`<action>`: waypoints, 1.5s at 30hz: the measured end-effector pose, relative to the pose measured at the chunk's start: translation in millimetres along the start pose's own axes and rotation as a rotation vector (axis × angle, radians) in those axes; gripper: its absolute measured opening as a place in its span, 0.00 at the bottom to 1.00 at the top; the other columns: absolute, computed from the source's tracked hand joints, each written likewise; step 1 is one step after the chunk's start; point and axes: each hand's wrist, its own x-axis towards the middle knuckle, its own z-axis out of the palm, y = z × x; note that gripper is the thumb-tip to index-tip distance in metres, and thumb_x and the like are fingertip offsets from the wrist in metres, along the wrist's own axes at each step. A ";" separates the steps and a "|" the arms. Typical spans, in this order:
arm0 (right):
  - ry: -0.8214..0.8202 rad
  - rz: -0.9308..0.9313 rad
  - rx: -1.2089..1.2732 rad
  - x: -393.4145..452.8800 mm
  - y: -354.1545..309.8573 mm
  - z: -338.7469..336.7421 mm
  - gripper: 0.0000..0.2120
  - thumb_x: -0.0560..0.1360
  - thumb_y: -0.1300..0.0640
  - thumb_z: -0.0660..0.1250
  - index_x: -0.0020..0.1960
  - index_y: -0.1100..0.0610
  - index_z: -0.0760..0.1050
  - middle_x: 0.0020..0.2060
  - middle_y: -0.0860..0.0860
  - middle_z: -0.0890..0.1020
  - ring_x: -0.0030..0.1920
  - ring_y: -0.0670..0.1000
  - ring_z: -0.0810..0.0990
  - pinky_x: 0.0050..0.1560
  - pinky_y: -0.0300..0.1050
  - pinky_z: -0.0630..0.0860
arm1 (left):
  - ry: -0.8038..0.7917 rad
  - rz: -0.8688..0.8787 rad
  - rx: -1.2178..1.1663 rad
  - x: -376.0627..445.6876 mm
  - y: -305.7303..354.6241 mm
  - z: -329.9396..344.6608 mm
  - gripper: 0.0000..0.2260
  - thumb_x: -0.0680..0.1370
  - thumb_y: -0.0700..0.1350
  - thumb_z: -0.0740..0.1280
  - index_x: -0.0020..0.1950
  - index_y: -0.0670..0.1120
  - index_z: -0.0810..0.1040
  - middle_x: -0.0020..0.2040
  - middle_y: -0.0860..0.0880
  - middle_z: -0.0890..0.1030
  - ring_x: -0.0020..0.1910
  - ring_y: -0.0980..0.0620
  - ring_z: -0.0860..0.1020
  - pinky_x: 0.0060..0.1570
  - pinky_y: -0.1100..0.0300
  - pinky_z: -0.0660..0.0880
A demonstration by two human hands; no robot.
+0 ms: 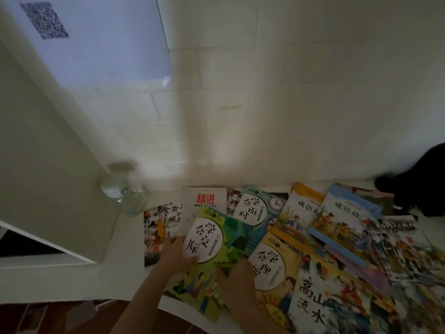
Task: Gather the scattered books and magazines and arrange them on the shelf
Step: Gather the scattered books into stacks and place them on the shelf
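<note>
While glossy flat green book [216, 239] tilts, L hand [177, 255] & R hand [237, 277] pinching its edges

Glass jar [124, 194] left of overlapping books [313, 249] on table [125, 256].

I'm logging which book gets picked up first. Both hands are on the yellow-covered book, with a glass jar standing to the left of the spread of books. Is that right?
Not quite. The head view shows the left hand and right hand on the green-covered book, not the yellow-covered book, which lies just to its right. The rest holds: the glass jar stands to the left of the books.
</note>
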 end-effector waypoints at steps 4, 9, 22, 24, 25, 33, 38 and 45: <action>0.003 0.016 0.085 6.2 -6.5 5.8 0.22 0.75 0.55 0.68 0.65 0.56 0.65 0.56 0.52 0.78 0.55 0.52 0.78 0.47 0.38 0.75 | 0.072 0.033 -0.072 -2.6 2.4 -11.1 0.32 0.65 0.52 0.77 0.64 0.46 0.71 0.60 0.47 0.77 0.56 0.46 0.78 0.51 0.54 0.79; 0.084 -0.035 0.342 3.1 -20.9 16.0 0.34 0.71 0.62 0.68 0.74 0.55 0.59 0.63 0.51 0.73 0.65 0.52 0.72 0.64 0.47 0.74 | 0.125 0.057 -0.245 -14.4 3.2 -27.9 0.27 0.67 0.41 0.79 0.62 0.45 0.73 0.54 0.45 0.80 0.50 0.46 0.80 0.45 0.51 0.81; 0.201 0.070 0.711 7.3 30.4 -168.4 0.13 0.78 0.56 0.66 0.60 0.46 0.73 0.53 0.49 0.82 0.47 0.50 0.82 0.43 0.46 0.80 | -0.146 0.330 -0.398 -37.7 161.1 51.7 0.33 0.70 0.41 0.76 0.68 0.53 0.61 0.57 0.51 0.73 0.55 0.53 0.76 0.42 0.65 0.78; 0.231 0.140 0.777 -9.1 66.0 -191.9 0.08 0.77 0.58 0.66 0.54 0.47 0.76 0.50 0.53 0.84 0.43 0.52 0.82 0.39 0.47 0.79 | -0.205 0.363 -0.343 -39.4 157.3 74.7 0.25 0.73 0.46 0.73 0.66 0.52 0.65 0.57 0.55 0.75 0.58 0.55 0.75 0.45 0.69 0.76; 0.253 0.180 0.811 -15.9 85.0 -201.9 0.09 0.77 0.58 0.67 0.55 0.49 0.77 0.51 0.54 0.84 0.44 0.55 0.83 0.41 0.49 0.80 | -0.190 0.387 -0.252 -38.3 150.0 84.4 0.23 0.75 0.49 0.71 0.66 0.51 0.67 0.58 0.55 0.74 0.60 0.54 0.74 0.50 0.67 0.75; 0.384 0.306 0.775 -25.7 178.5 -236.7 0.25 0.74 0.57 0.71 0.69 0.57 0.70 0.55 0.55 0.82 0.51 0.58 0.83 0.45 0.52 0.81 | 0.011 0.282 0.461 -43.5 110.6 123.3 0.40 0.68 0.62 0.73 0.72 0.48 0.57 0.71 0.43 0.57 0.68 0.40 0.65 0.64 0.48 0.70; 0.308 0.242 0.733 -28.9 186.1 -228.9 0.14 0.76 0.61 0.68 0.59 0.47 0.76 0.51 0.51 0.84 0.49 0.55 0.83 0.51 0.55 0.80 | -0.063 0.185 0.274 -45.6 115.8 121.4 0.35 0.66 0.51 0.78 0.66 0.46 0.64 0.63 0.45 0.75 0.61 0.44 0.75 0.55 0.51 0.77; 0.274 0.203 0.514 -41.0 200.1 -220.5 0.22 0.76 0.58 0.69 0.69 0.55 0.71 0.58 0.52 0.80 0.57 0.57 0.79 0.57 0.55 0.78 | 0.016 0.234 0.272 -70.8 137.3 93.3 0.21 0.77 0.42 0.69 0.65 0.44 0.63 0.61 0.42 0.78 0.56 0.43 0.79 0.47 0.53 0.78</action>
